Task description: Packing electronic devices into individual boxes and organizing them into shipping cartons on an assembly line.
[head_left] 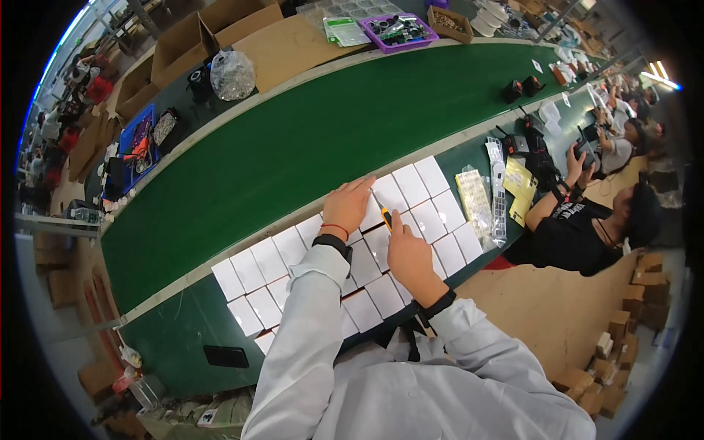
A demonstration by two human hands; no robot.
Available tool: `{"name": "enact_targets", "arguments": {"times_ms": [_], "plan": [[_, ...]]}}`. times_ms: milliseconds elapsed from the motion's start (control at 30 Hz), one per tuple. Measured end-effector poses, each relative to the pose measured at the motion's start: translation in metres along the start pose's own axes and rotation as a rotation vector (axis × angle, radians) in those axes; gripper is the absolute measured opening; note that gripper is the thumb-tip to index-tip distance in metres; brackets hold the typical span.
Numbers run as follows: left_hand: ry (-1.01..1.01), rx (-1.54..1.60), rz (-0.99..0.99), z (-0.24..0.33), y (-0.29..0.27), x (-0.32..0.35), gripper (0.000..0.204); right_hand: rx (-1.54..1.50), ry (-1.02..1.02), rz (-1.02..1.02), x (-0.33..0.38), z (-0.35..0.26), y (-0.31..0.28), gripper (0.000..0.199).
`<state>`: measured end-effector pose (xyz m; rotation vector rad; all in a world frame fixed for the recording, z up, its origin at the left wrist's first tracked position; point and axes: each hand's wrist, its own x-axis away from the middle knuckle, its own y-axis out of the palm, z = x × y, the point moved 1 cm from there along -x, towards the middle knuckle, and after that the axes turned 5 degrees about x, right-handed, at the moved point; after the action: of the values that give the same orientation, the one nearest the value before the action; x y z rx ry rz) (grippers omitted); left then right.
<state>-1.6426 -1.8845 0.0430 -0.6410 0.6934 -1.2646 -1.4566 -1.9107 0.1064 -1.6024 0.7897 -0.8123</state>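
Observation:
White boxes (407, 182) lie side by side in three rows on the green bench in front of me. My left hand (349, 205) rests flat on the far row, its fingers stretched toward the right; a red string and a dark band circle its wrist. My right hand (411, 255) is closed round a yellow-and-black utility knife (386, 218), over the middle of the rows. The knife's tip points away from me at the box tops, close to my left fingertips. Whether the blade touches a box is too small to tell. My hands and forearms cover several boxes.
A dark phone (226, 356) lies near left. Beyond the boxes runs a green conveyor belt (242, 165). Bagged yellow parts (475, 202) and yellow sheets (519, 185) lie right. A co-worker in black (579, 238) sits there. Across the belt are a purple tray (400, 45) and cardboard boxes (180, 50).

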Motion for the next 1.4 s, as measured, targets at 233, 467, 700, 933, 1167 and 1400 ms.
{"name": "enact_targets", "arguments": {"times_ms": [233, 467, 700, 933, 1167, 1400], "plan": [[0.032, -0.050, 0.060, 0.000, 0.004, 0.003, 0.039, 0.101, 0.045, 0.028, -0.001, -0.009, 0.004, 0.062], [0.034, -0.066, 0.046, -0.002, 0.005, -0.001, 0.038, 0.162, 0.020, -0.007, -0.013, -0.011, -0.004, 0.058], [0.026, -0.061, 0.001, -0.004, -0.001, 0.000, 0.038, 0.212, -0.030, -0.193, 0.009, -0.006, -0.036, 0.053], [-0.052, 0.121, -0.019, -0.036, -0.042, 0.022, 0.031, -0.009, -0.016, -0.042, 0.026, -0.034, -0.020, 0.059], [-0.105, 0.111, -0.009, -0.036, -0.042, 0.038, 0.030, -0.025, 0.016, -0.061, 0.013, -0.046, 0.001, 0.064], [-0.080, 0.078, -0.036, -0.039, -0.041, 0.039, 0.031, 0.013, -0.022, -0.016, 0.011, -0.051, 0.008, 0.063]]}}
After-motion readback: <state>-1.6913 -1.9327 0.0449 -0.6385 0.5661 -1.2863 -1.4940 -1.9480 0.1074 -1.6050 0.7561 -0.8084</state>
